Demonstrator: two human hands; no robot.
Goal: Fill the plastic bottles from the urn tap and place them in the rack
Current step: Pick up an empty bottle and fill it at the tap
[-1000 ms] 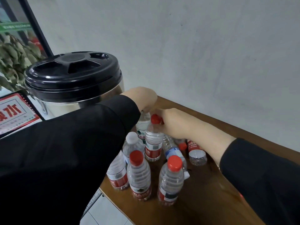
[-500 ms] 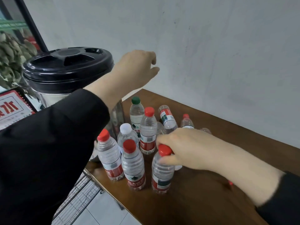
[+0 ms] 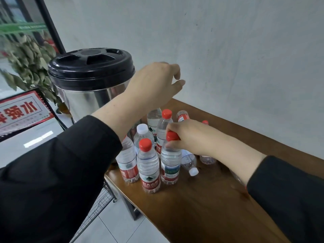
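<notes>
Several small plastic bottles stand clustered at the left end of a brown wooden table [image 3: 201, 207]. My right hand [image 3: 189, 135] grips the neck of a red-capped bottle [image 3: 171, 162] standing near the front of the cluster. Beside it stands another red-capped bottle [image 3: 148, 165]. My left hand [image 3: 154, 85] hovers above the cluster with loosely curled fingers, holding nothing, next to the steel urn [image 3: 87, 95] with its black lid [image 3: 90, 66]. The urn's tap is hidden behind my left arm. A wire rack [image 3: 98, 206] shows below the table's left edge.
A bottle with a white cap [image 3: 190, 163] lies on its side behind the held one; more bottles lie further back. A grey wall rises behind the table. To the left are a red-and-white sign [image 3: 19, 113] and a leafy plant [image 3: 26, 57].
My left hand rose off the bottles and now hovers by the urn lid. My right hand moved from a rear bottle's cap to a front bottle and now grips its neck.
</notes>
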